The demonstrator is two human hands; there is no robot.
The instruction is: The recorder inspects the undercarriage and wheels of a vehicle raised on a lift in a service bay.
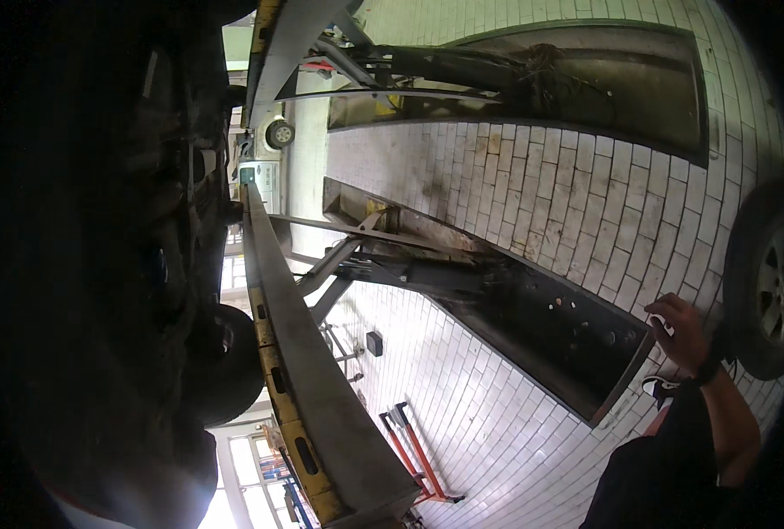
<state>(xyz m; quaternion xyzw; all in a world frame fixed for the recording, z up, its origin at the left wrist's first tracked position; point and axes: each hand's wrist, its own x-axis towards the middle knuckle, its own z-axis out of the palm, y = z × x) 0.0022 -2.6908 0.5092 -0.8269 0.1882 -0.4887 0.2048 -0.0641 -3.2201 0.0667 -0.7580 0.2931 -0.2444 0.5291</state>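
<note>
My right hand [679, 328], with a dark band at its wrist, hangs at the right with curled fingers around a small white item [661, 324] that I cannot make out. It is near the corner of a dark recessed lift pit [568, 353] in the tiled floor. A tyre with a silver wheel [762, 282] stands to the right of it. My shoe [659, 388] shows below the hand. My left hand is out of view.
A car's dark underside [127, 220] fills the left, beside a long lift platform [330, 406] with yellow edging. Metal scissor supports [330, 264] rise from the pit. A second pit [639, 88], a red-and-black tool [409, 441] and a dark box [374, 344] are on the tiled floor.
</note>
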